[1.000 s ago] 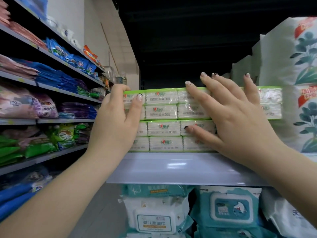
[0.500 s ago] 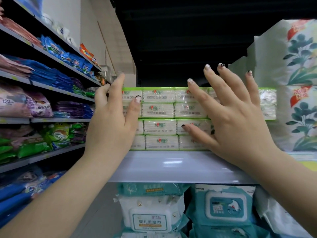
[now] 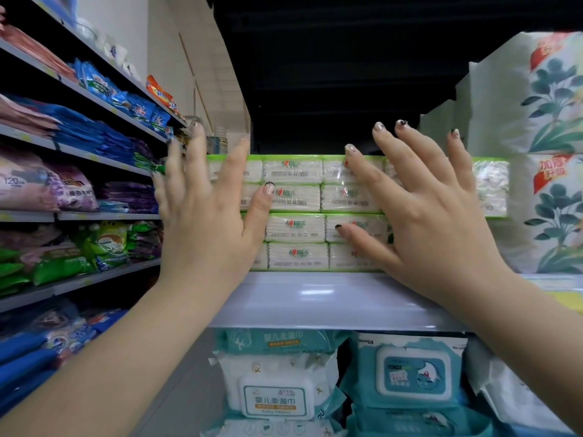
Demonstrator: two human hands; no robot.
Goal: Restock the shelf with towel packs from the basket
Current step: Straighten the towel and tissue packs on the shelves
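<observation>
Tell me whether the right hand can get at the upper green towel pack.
Probably yes: the right hand is spread open against the front of the upper green towel pack, with nothing between them.

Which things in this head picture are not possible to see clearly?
- Basket: not in the head view.
- Left end of the towel packs: hidden behind the left hand.
- Left hand's fingertips: motion-blurred.
- Date print on the packs: too small to read surely.
- Floral packs: cut by the right edge.
</observation>
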